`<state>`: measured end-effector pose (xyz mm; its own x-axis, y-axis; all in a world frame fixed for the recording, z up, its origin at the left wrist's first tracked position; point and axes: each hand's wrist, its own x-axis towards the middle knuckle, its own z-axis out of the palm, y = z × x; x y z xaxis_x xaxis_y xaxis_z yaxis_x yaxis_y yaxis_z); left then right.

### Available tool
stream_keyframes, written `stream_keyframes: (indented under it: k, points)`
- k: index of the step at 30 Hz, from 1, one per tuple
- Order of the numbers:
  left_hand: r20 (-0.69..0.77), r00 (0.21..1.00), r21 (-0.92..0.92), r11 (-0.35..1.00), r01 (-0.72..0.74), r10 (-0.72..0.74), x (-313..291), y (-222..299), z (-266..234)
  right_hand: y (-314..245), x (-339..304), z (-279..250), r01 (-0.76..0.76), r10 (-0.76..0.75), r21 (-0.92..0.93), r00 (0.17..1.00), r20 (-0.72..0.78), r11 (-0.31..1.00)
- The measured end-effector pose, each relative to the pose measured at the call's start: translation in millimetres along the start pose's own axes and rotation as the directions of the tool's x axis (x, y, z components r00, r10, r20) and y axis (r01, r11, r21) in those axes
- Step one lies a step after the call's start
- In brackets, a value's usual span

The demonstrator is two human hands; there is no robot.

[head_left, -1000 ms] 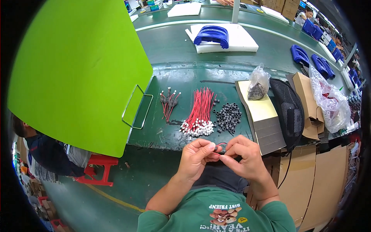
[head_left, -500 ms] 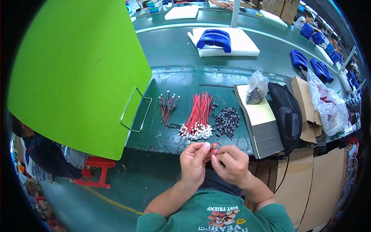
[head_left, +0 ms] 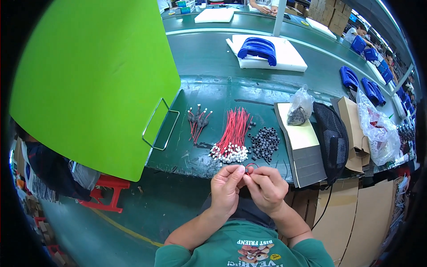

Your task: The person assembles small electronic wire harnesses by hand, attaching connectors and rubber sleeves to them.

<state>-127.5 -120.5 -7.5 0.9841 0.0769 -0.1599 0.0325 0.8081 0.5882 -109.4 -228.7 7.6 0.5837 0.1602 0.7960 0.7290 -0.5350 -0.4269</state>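
My left hand (head_left: 228, 184) and my right hand (head_left: 268, 187) meet just off the table's near edge, fingertips pinched together on a thin red-and-black wire (head_left: 251, 165). The wire loops up over the right fingers; whatever small part sits between the fingertips is mostly hidden. Beyond my hands lies a bundle of red wires (head_left: 236, 129) with white connectors (head_left: 229, 153) toward me. To its right is a heap of small black ring-like caps (head_left: 264, 143). On the left, several wires with dark lumps (head_left: 199, 120) and white connectors form a separate group.
A large green panel (head_left: 98, 80) with a wire handle (head_left: 167, 133) stands at left. Rightward are a cardboard sheet with a plastic bag (head_left: 300, 107), a black mesh pouch (head_left: 331, 138) and a carton (head_left: 351, 129). A blue plastic part (head_left: 259, 50) rests on white foam (head_left: 291, 55) behind.
My fingers stay pinched together, with the right fingers shifted slightly and the wire loop showing more above them. The whole view has shifted a little.
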Motion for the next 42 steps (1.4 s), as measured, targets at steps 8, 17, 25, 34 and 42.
stream_keyframes:
  k: [8,17,25,34,42]
  points:
    - [0.127,0.992,0.169,0.986,0.008,-0.029,6,16,-16,0,1,-5,-0.006,-0.003,0.160,0.999,0.055,0.987]
    - [0.295,0.915,0.310,0.933,0.182,-0.276,3,34,-18,19,20,-17,-0.809,0.363,0.532,0.588,0.723,0.250]
    - [0.275,0.906,0.321,0.919,0.229,-0.322,2,32,-20,19,12,-8,-0.746,0.406,0.636,0.652,0.640,0.196]
    - [0.295,0.877,0.309,0.906,0.288,-0.379,-4,14,-28,20,17,-6,-0.628,0.554,0.746,0.550,0.626,-0.220]
    - [0.369,0.720,0.484,0.782,0.392,-0.588,-2,20,-29,23,13,-16,-0.720,0.486,0.649,0.488,0.725,-0.246]
